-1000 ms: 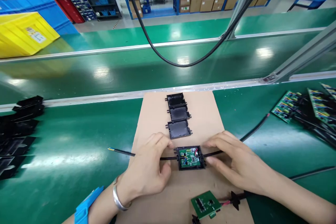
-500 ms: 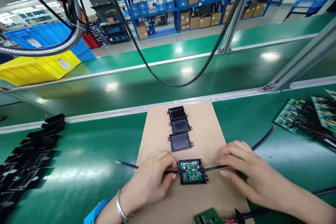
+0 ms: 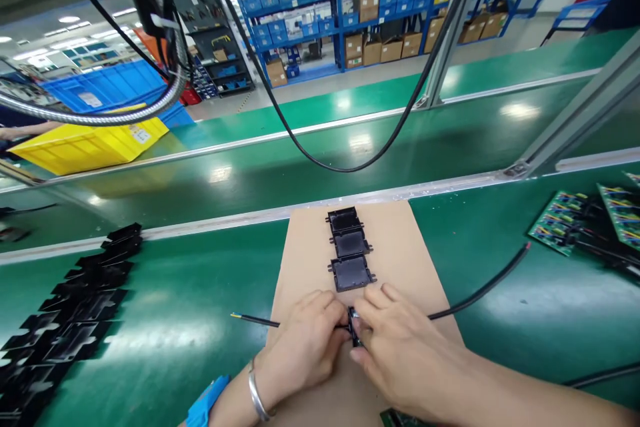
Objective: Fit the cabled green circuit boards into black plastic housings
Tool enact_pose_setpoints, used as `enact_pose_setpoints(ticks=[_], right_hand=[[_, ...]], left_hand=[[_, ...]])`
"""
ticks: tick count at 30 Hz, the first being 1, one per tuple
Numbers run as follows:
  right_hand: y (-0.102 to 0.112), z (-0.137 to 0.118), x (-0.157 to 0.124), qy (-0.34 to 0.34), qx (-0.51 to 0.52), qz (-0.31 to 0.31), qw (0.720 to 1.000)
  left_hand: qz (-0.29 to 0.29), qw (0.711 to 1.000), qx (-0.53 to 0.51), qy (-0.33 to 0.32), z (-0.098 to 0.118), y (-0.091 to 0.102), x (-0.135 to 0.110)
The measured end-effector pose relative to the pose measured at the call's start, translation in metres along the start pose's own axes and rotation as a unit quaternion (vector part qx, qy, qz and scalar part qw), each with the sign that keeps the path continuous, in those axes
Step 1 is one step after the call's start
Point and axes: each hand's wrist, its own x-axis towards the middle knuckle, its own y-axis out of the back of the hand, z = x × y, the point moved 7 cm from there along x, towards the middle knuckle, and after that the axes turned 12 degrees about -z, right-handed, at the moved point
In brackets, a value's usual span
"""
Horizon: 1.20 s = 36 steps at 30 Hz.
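Observation:
A small black plastic case (image 3: 354,328) with a circuit board inside lies on the cardboard sheet (image 3: 305,247), mostly hidden under my fingers. My left hand (image 3: 313,333) is closed on the black cable (image 3: 257,319) right at the case's left side; the cable's stripped yellow and blue wire ends point left. Curled over the case from the right is my right hand (image 3: 400,340), its fingertips pressed on the case near the left edge. From beneath that hand a second black cable (image 3: 485,288) runs off to the right, ending in a red tip.
Three black case halves (image 3: 350,272) stand in a column farther up the cardboard. Many black plastic parts (image 3: 80,333) lie at left, wired green circuit boards (image 3: 560,220) at right. A board edge (image 3: 393,419) shows below my right hand. A black cable (image 3: 345,169) hangs across.
My right hand has moved left from the right-hand cable onto the case, covering the circuit board. My left hand stays at the case's left side. The view has shifted slightly.

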Motion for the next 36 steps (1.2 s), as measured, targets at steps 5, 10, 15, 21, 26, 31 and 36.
enact_pose_setpoints(ticks=[5, 10, 15, 21, 26, 31, 36], right_hand=[[0.030, 0.060, -0.035, -0.028, 0.049, 0.038, 0.998], [0.070, 0.150, -0.020, -0.067, -0.075, 0.084, 0.991], [0.150, 0.201, 0.038, -0.124, -0.105, 0.170, 0.972], [0.097, 0.106, -0.001, -0.032, -0.033, 0.053, 0.998], [0.008, 0.022, -0.079, -0.011, 0.166, -0.122, 0.979], [0.002, 0.033, -0.070, -0.089, 0.224, -0.061, 0.969], [0.005, 0.013, -0.045, -0.129, -0.023, 0.038, 0.991]], left_hand=[[0.044, 0.999, 0.006, 0.013, 0.006, 0.032, -0.005], [0.174, 0.981, 0.084, 0.027, -0.023, 0.131, 0.026], [0.238, 0.964, 0.098, 0.071, -0.074, 0.200, 0.100], [0.198, 0.978, 0.045, 0.048, -0.052, 0.134, 0.076], [-0.015, 0.986, -0.155, -0.053, 0.037, 0.008, -0.006], [-0.033, 0.981, -0.188, 0.038, 0.053, -0.031, -0.021], [0.003, 0.963, -0.249, 0.098, 0.037, -0.027, -0.008]])
